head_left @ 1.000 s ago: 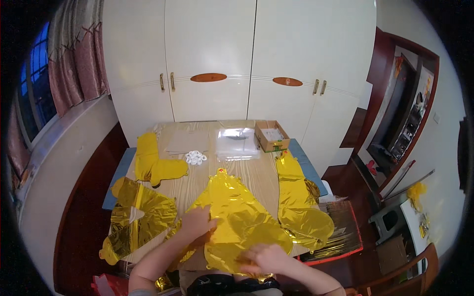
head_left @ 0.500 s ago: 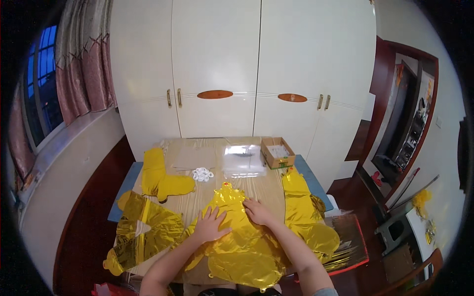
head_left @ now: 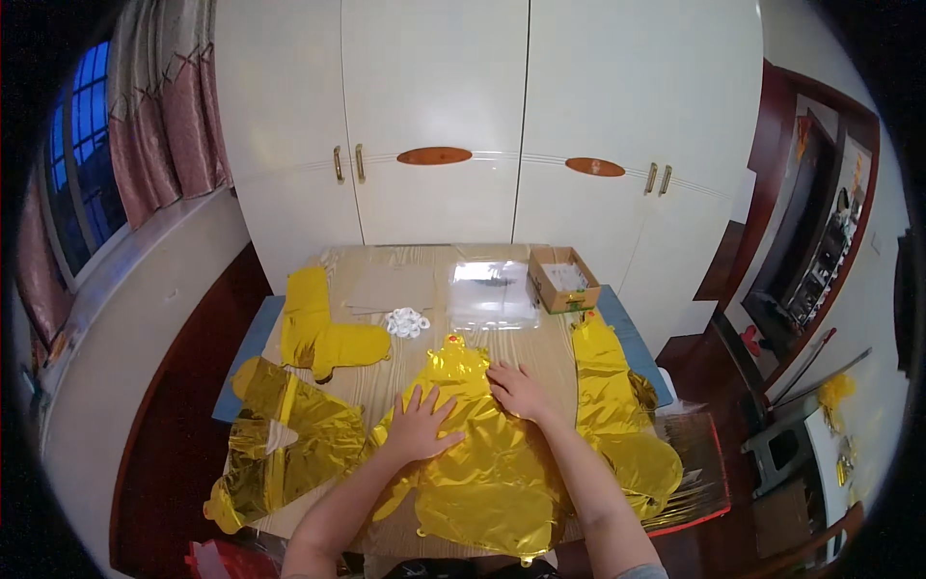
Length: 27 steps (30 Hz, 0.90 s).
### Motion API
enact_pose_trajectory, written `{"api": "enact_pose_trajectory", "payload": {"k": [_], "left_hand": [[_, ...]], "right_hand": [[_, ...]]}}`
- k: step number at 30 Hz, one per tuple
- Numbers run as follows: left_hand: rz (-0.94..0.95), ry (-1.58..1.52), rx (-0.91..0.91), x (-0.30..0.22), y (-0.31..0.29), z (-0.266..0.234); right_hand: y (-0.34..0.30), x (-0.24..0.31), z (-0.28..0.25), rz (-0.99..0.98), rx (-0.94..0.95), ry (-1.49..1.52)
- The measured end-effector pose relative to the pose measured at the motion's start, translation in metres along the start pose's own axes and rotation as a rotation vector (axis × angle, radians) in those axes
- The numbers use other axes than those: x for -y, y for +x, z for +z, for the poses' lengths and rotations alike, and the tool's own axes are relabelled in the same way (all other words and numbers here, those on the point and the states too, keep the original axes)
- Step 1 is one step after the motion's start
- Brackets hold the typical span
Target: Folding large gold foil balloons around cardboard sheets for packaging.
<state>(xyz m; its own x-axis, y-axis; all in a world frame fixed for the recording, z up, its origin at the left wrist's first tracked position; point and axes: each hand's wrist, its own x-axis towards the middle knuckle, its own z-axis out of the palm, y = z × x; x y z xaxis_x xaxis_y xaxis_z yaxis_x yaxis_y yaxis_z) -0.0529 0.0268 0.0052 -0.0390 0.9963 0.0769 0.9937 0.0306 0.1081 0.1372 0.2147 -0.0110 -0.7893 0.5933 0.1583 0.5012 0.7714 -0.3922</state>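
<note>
A flat gold foil balloon (head_left: 487,482) lies uninflated on the table in front of me, its narrow upper end pointing away. My left hand (head_left: 421,425) rests on its left side with the fingers spread. On the upper right edge lies my right hand (head_left: 515,390), palm down, fingers stretched out. Left of it are an L-shaped gold foil balloon (head_left: 313,328) and, nearer me, a shiny gold foil piece (head_left: 289,439). More flat gold foil (head_left: 617,415) lies to the right, past my right forearm.
White ring-shaped rolls (head_left: 407,323) sit in a pile mid-table. Behind them are clear plastic bags (head_left: 494,294) and a small cardboard box (head_left: 565,281) with clear packets inside. A red-edged box (head_left: 699,473) holding gold foil stands at the right. White cabinets (head_left: 434,77) rise behind the table.
My view has shifted, so the table sits slightly higher and further right. Both hands stay flat on the balloon, with the left fingers spread.
</note>
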Motion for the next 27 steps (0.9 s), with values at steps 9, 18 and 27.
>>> {"api": "enact_pose_trajectory", "payload": {"k": [9,18,27], "left_hand": [[-0.019,-0.024,0.023,0.001,0.0,0.0],[0.006,0.01,0.035,-0.003,-0.003,-0.006],[0.04,0.054,0.01,0.001,-0.003,0.001]], "right_hand": [[-0.004,0.006,-0.008,-0.003,-0.05,0.093],[-0.004,-0.004,-0.002,-0.083,-0.027,0.043],[-0.004,-0.005,0.003,-0.084,-0.059,0.051]]}}
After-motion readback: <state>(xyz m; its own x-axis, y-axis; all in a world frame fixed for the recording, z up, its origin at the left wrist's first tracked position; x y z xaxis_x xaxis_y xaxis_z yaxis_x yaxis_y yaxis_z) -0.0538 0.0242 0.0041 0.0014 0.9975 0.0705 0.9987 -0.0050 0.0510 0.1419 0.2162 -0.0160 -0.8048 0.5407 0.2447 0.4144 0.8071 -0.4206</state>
